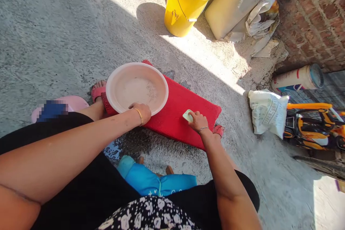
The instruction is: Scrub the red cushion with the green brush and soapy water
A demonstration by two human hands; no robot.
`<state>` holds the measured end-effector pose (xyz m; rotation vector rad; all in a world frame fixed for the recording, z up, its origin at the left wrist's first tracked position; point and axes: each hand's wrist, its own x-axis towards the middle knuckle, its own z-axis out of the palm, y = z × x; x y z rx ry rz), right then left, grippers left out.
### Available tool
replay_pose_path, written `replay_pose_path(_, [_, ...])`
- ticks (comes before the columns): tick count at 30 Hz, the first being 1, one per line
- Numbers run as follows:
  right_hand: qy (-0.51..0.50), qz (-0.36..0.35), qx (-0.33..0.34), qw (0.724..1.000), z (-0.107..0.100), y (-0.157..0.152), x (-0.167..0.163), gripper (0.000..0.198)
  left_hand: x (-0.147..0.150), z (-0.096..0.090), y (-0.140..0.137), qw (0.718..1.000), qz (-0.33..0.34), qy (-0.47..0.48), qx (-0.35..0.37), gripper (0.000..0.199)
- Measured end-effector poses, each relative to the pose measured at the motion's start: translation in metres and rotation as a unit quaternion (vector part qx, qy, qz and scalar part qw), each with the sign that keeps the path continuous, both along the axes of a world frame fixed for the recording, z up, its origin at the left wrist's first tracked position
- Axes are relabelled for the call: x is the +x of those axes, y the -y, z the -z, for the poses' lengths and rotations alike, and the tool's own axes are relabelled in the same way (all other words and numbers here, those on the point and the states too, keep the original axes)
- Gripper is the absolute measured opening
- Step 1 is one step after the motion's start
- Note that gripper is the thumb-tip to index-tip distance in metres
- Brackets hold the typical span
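Observation:
A pale pinkish-white basin (pixel 126 69) stands on the left end of a flat red board or bench top (pixel 175 102), which looks covered in cloth. My left hand (pixel 142 113) grips the near rim of the basin, its fingers reaching over the inside. A little murky residue shows on the basin's floor. Over the right part of the red surface, my right hand (pixel 198 120) is closed around a small pale green oblong block (pixel 188 115). Whether that block is soap or a brush I cannot tell.
A yellow bucket (pixel 179 10) stands beyond, beside sacks (pixel 229 10) along a brick wall (pixel 309 10). To the right are a white bag (pixel 266 113), a toy vehicle (pixel 309 125) and a paint pail (pixel 295 79). Blue cloth (pixel 159 179) lies between my legs; wet concrete (pixel 132 147) shows nearby.

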<state>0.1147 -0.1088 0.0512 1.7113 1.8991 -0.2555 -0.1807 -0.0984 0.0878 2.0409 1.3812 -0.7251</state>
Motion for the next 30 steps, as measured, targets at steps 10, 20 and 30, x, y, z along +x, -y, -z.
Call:
replay_pose_path(10, [-0.069, 0.012, -0.030, 0.997, 0.031, -0.004, 0.037, 0.058, 0.008, -0.010, -0.004, 1.000, 0.023, -0.001, -0.011, 0.048])
replay_pose_path(20, [0.067, 0.094, -0.025, 0.993, -0.013, -0.014, 0.081, 0.052, 0.008, -0.009, 0.000, 1.000, 0.017, 0.005, -0.003, 0.050])
replay_pose_path(30, [-0.127, -0.014, -0.001, 0.992, 0.036, -0.074, -0.033, 0.057, 0.014, -0.009, -0.006, 0.999, 0.035, 0.002, 0.013, 0.044])
